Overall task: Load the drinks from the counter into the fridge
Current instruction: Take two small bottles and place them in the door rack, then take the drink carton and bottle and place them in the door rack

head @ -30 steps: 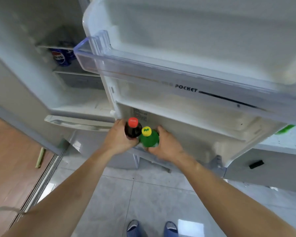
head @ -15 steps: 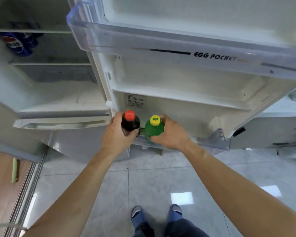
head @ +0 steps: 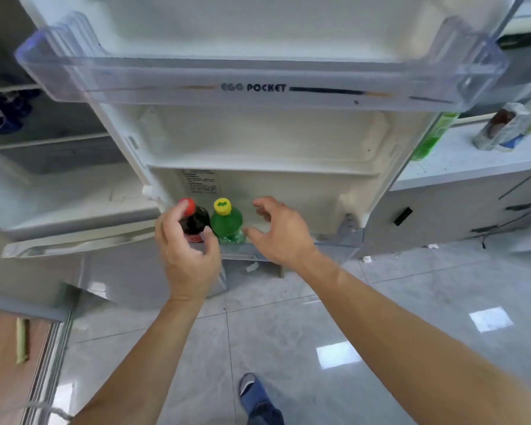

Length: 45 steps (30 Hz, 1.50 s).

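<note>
- The left hand [head: 186, 250] curls round the dark cola bottle [head: 194, 221], fingers over its shoulder by the red cap [head: 188, 205] and thumb on the near side; the hold looks loose, and whether it presses cannot be told.
- The cola bottle stands upright in the lowest door shelf [head: 288, 248] of the open fridge door, long axis vertical, cap pointing up toward the camera; its red label is too blurred to read.
- Touching it on the side away from the left hand stands the green bottle [head: 227, 223], also upright, its yellow cap [head: 222, 206] bearing a small green mark that cannot be read.
- The right hand [head: 281, 233] hovers just beside the green bottle, fingers spread and slightly bent, holding nothing, thumb tip near the bottle's side.
- Both forearms reach forward and down from the lower edge of the view.
- Behind the bottles a printed sticker [head: 200, 182] on the door liner is illegible.
- Above the hands a clear door bin [head: 135, 84] reads "EGG POCKET".
- Far to the left, inside the fridge, lie blue cans [head: 0, 113] with a Pepsi logo.
- Far to the right a white counter [head: 472, 162] carries a green bottle on the counter [head: 428, 139] and drink cartons [head: 508, 127].
</note>
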Motion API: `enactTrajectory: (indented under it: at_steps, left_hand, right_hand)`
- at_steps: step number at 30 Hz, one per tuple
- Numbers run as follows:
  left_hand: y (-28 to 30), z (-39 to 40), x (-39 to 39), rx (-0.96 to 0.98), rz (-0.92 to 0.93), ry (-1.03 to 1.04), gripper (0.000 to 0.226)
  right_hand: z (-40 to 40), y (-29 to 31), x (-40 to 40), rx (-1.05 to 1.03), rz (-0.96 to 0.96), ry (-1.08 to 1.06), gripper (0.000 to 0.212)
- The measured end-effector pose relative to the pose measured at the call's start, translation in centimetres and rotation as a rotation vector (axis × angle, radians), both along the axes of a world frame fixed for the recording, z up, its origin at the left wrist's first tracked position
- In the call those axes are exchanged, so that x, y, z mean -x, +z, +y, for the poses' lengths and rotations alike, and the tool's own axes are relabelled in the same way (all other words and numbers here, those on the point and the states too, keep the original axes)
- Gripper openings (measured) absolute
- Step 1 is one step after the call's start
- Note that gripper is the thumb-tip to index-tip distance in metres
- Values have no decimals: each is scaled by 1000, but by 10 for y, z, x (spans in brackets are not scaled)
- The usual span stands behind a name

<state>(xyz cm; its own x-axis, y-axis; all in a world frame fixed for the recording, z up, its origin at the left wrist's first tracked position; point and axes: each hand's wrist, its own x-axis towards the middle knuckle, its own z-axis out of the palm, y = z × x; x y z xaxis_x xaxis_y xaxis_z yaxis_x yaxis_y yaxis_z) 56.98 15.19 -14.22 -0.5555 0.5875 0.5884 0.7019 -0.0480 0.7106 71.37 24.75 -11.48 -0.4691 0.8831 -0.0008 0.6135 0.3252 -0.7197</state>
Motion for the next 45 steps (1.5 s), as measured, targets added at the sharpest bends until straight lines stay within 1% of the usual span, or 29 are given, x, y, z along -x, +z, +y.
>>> enactTrajectory:
  at_steps: [2, 4, 8, 10, 12, 14, 17, 21, 26, 28, 30, 33, 36, 40, 45]
  left_hand:
    - [0, 3, -33, -33, 10, -57, 53]
    - [-2, 4, -61, -25, 3, -114, 51]
    - [-6, 9, -138, 20, -61, -267, 48]
    - [-7, 9, -182, 66, -134, -334, 44]
    - [-8, 8, -224, 152, -226, -405, 40]
    - [-14, 6, -263, 262, -281, -481, 33]
    - [-29, -2, -316, 419, -397, -592, 26]
    - [-55, -9, -367, 663, -609, -640, 21]
    - [-83, -11, -395, 920, -641, -681, 20]
    - [-92, -7, -399, 980, -658, -668, 21]
    - [-100, 3, -400, 1001, -677, -642, 23]
    - [-108, 27, -403, 1005, -709, -593, 21]
    - [-115, 65, -412, 979, -737, -572, 21]
    - [-115, 128, -431, 932, -764, -583, 20]
    - [-91, 213, -447, 874, -741, -617, 21]
  right_hand:
    - [-13, 2, -38, -100, 144, -46, 35]
    - [-25, 2, -72, -132, 236, -81, 23]
    - [-38, -11, -161, -108, 297, -246, 12]
    - [-45, -22, -210, -62, 307, -356, 7]
    - [-54, -34, -258, -10, 319, -471, 2]
    - [-67, -48, -305, 46, 330, -597, 6]
    - [-93, -68, -370, 143, 373, -768, 5]
    - [-131, -92, -434, 239, 431, -976, 14]
    - [-161, -127, -477, 366, 488, -1176, 9]
    - [-165, -139, -484, 432, 519, -1222, 7]
    - [-165, -149, -487, 495, 539, -1242, 6]
    - [-150, -161, -491, 542, 534, -1258, 7]
    - [-117, -162, -499, 551, 519, -1249, 9]
    - [-54, -152, -515, 511, 504, -1250, 6]
    - [43, -124, -526, 458, 470, -1183, 4]
